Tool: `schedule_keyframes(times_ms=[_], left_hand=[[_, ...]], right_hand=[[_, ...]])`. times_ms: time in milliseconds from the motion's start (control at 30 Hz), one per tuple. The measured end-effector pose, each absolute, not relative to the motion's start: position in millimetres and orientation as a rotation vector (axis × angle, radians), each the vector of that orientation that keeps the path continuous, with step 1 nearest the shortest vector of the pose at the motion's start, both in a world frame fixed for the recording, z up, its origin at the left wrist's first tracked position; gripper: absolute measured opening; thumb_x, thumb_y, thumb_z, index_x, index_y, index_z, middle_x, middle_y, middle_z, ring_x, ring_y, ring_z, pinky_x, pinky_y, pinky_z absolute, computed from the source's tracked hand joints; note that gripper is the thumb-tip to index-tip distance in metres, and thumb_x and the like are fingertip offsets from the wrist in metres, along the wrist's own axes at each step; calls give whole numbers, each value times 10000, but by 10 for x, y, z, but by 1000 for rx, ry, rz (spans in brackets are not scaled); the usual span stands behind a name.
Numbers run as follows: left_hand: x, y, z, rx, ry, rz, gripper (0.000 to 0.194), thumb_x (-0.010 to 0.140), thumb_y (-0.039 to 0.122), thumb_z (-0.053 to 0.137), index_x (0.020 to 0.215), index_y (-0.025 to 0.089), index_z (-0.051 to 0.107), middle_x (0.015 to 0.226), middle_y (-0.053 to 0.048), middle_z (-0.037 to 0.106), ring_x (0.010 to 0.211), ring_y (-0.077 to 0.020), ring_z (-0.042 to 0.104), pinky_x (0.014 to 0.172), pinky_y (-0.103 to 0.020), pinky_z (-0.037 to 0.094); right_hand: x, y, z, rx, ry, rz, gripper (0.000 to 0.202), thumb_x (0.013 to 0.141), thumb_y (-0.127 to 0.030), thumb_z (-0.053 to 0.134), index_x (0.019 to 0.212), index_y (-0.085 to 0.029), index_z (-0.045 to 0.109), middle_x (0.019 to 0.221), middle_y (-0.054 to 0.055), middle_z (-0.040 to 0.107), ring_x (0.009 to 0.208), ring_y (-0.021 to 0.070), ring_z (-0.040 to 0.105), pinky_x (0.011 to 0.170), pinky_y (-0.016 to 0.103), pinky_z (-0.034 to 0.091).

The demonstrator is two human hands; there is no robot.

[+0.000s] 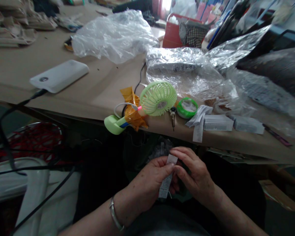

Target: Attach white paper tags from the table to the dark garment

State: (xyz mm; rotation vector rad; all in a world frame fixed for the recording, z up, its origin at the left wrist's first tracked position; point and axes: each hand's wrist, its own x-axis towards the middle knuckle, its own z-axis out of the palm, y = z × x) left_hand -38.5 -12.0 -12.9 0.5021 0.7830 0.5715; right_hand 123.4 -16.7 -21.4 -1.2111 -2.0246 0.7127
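Observation:
A narrow white printed label (165,186) hangs upright between my hands, below the table's front edge. My left hand (152,177) pinches it between thumb and fingers; a bracelet circles that wrist. Close on the right, my right hand (195,175) has its thumb and fingers bent together near the label's upper end, and whatever they hold is hidden. Stacks of similar white labels (218,123) lie at the table's edge, beside a loose fanned bunch (199,119). Some grey pieces (162,147) show dimly beyond my fingers.
On the brown-covered table (100,85) are a green fan (158,98) taped down, a green round container (187,108), a small metal-tipped tool (172,119) and a white power bank (60,76) with a black cable. Clear plastic bags (115,36) lie behind. A purple tool (277,135) rests right.

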Motion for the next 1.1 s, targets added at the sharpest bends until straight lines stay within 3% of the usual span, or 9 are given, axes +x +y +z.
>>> schedule_keyframes(times_ms=[100,200,267,333,500,767,1100], left_hand=[[-392,-111,-132,505,767,580,216,826,331,556,738,135,582,609,23,521,520,-80,509,516,-207,394],[-397,-106,-124,530,797,616,243,839,363,537,734,145,567,600,29,516,518,-83,500,520,-214,385],[-392,-102,-108,570,849,638,235,837,364,537,747,150,570,596,29,522,520,-87,496,525,-220,382],[-380,-95,-89,626,902,657,243,839,362,528,721,152,560,581,26,521,522,-93,489,530,-225,379],[-348,-43,-76,742,984,682,228,848,321,492,704,157,557,561,26,517,529,-104,473,533,-234,376],[-397,177,-112,1136,1163,894,132,813,235,552,810,160,660,700,11,614,655,-114,524,614,-217,416],[-360,427,-39,1441,1281,985,154,824,206,540,733,175,661,626,25,632,591,-109,570,564,-194,428]], right_hand=[[1209,-168,-239,-1276,-1837,850,415,871,-266,550,1280,-248,484,1171,77,602,1094,215,566,935,369,461],[1167,-118,-238,-1310,-1488,1165,259,851,-299,568,1103,-243,583,942,25,660,849,160,643,758,280,519],[1125,-72,-233,-1294,-1283,1352,126,822,-314,600,897,-215,622,761,-10,640,674,119,623,629,224,507],[1078,-35,-235,-1268,-1160,1471,129,793,-321,631,778,-196,604,654,-27,613,559,97,586,548,205,483],[998,6,-243,-1172,-1044,1649,181,805,-360,606,750,-202,535,462,-63,540,361,103,500,391,213,416],[985,179,-156,-1327,-1222,1211,150,759,-286,634,678,-169,586,606,-45,516,553,71,452,507,169,388],[952,320,-211,-1279,-1171,1160,178,801,-314,600,703,-174,548,591,-49,489,538,77,427,500,190,363]])
